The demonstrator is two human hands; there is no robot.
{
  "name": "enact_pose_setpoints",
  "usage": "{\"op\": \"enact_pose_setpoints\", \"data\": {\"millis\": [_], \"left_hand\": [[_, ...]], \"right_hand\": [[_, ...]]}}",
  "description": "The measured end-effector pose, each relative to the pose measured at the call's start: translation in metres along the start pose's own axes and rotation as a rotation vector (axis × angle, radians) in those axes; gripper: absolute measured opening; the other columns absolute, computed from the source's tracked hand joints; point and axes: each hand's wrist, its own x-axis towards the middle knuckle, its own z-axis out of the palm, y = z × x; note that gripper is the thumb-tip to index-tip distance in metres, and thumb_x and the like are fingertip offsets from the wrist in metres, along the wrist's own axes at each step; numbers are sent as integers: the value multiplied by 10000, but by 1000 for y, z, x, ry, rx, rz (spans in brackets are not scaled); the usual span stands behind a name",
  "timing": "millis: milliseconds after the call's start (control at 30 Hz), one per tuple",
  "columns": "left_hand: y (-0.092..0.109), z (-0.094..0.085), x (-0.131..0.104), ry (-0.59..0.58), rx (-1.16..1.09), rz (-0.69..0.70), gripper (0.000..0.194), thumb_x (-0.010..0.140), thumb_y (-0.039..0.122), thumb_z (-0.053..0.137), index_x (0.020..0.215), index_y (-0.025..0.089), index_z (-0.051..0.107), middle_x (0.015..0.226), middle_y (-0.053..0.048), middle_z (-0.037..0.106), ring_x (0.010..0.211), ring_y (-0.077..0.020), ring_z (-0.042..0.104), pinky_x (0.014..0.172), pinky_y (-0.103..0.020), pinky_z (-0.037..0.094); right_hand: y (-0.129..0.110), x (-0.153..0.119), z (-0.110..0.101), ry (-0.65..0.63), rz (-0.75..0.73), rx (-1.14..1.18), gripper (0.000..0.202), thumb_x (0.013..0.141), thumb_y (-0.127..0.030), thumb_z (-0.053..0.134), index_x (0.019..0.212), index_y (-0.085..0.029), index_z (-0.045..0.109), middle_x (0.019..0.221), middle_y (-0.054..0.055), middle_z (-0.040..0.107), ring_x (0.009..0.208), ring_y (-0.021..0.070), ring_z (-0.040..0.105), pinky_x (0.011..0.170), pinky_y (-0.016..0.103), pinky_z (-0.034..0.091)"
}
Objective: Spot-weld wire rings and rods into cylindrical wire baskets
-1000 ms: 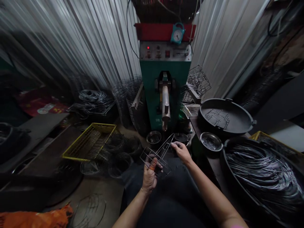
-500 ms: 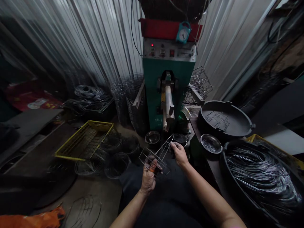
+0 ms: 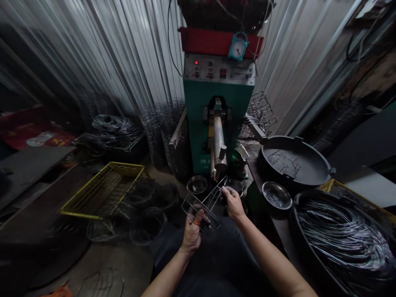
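Note:
Between my two hands is a small wire frame (image 3: 208,201) of thin bent metal rods, tilted with its upper right end near the machine's tip. My left hand (image 3: 194,227) grips its lower left part, with an orange wrap on one finger. At the upper right end, my right hand (image 3: 232,201) pinches the frame; whether a small loose wire is also in those fingers I cannot tell. Just beyond stands a green spot welder (image 3: 219,140) with a thick metal arm pointing toward me. A bowl (image 3: 197,185) sits below the arm on the left.
To the right are a bowl of short wire pieces (image 3: 277,195), a round black tray (image 3: 312,175) with wire parts, and a large tub (image 3: 293,231) of wire rings. On the left lie a yellow basket (image 3: 83,214) and several wire coils (image 3: 147,226). A teal dial clock (image 3: 238,46) hangs on the machine.
The view has shifted slightly, so the surroundings sit a little lower and farther left. Both hands keep their hold on the wire frame, which has hardly moved.

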Motion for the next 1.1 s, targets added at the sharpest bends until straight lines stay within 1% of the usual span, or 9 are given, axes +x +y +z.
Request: {"op": "enact_pose_setpoints", "data": {"millis": [133, 300, 467, 600, 767, 867, 967, 1100], "left_hand": [[2, 0, 7, 4, 12, -15, 371, 661, 342, 664, 933, 206, 452, 532, 55, 562, 474, -105, 549, 422, -177, 401], [4, 2, 12, 2, 4, 8, 358, 663, 339, 662, 925, 206, 457, 529, 56, 561, 469, -101, 546, 415, -168, 390], [6, 7, 15, 11, -20, 7, 366, 647, 342, 674, 914, 202, 467, 532, 58, 558, 472, -97, 544, 431, -175, 400], [12, 12, 15, 14, -10, -2, 357, 646, 340, 675, 903, 202, 470, 538, 55, 561, 473, -97, 539, 431, -180, 403], [22, 20, 11, 24, -4, -13, 345, 644, 349, 675, 891, 210, 478, 531, 54, 556, 465, -99, 539, 419, -175, 390], [23, 22, 9, 49, -9, -34, 353, 627, 347, 690, 876, 210, 481, 529, 58, 551, 456, -99, 538, 416, -175, 388], [19, 21, 10, 62, 8, 3, 348, 636, 341, 682, 884, 208, 477, 522, 62, 547, 457, -95, 540, 422, -172, 391], [14, 19, 10, 52, 58, 79, 330, 659, 328, 662, 897, 200, 472, 543, 59, 558, 468, -94, 553, 439, -176, 406]], "right_hand": [[3, 8, -2, -18, -11, 2, 274, 686, -415, 603, 606, -164, 530, 546, -42, 448, 506, 76, 379, 482, 205, 301], [3, 16, 0, -18, -14, 5, 275, 671, -419, 614, 604, -165, 534, 554, -37, 457, 517, 79, 384, 484, 206, 303], [1, 20, 2, -14, 8, 33, 270, 663, -410, 623, 602, -166, 526, 538, -43, 455, 504, 76, 389, 475, 205, 301], [-2, 22, 3, -11, 21, 42, 275, 648, -403, 638, 589, -159, 527, 518, -48, 452, 478, 66, 384, 467, 200, 303], [-5, 23, 6, 10, 96, 80, 275, 606, -406, 668, 603, -161, 542, 512, -48, 484, 450, 66, 406, 446, 197, 327], [-5, 24, 4, 16, 148, 77, 275, 606, -414, 667, 630, -160, 565, 517, -43, 513, 450, 71, 435, 448, 197, 345], [-7, 16, -5, -34, 123, -38, 288, 638, -433, 635, 706, -154, 617, 586, -13, 582, 522, 93, 500, 515, 215, 392], [-13, -12, -19, -238, 53, -374, 250, 652, -374, 635, 803, -176, 666, 762, 26, 659, 717, 154, 576, 681, 274, 430]]}}
